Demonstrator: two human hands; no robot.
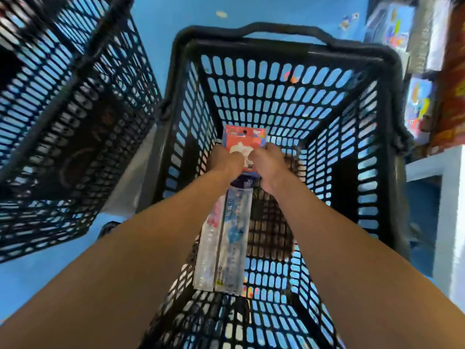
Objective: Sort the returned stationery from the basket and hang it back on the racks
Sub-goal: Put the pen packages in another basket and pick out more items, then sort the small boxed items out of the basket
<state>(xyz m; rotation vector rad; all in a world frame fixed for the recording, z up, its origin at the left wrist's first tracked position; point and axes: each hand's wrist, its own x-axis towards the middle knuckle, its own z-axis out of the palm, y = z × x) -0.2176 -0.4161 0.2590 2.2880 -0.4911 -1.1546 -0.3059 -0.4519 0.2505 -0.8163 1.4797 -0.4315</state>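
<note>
Down inside the black basket point(377, 79), your left hand point(226, 161) and right hand point(269, 159) had their fingers curled onto the red carded pack point(245, 137), pinching it from either side, while the long ruler pack point(224, 243) trailed back between your wrists (which hand held it, I couldn't tell).

Left hand point(226, 161) and right hand point(269, 159), both inside the basket point(251, 46): bare. Forearms, crossing the basket's near rim: bare throughout.
</note>
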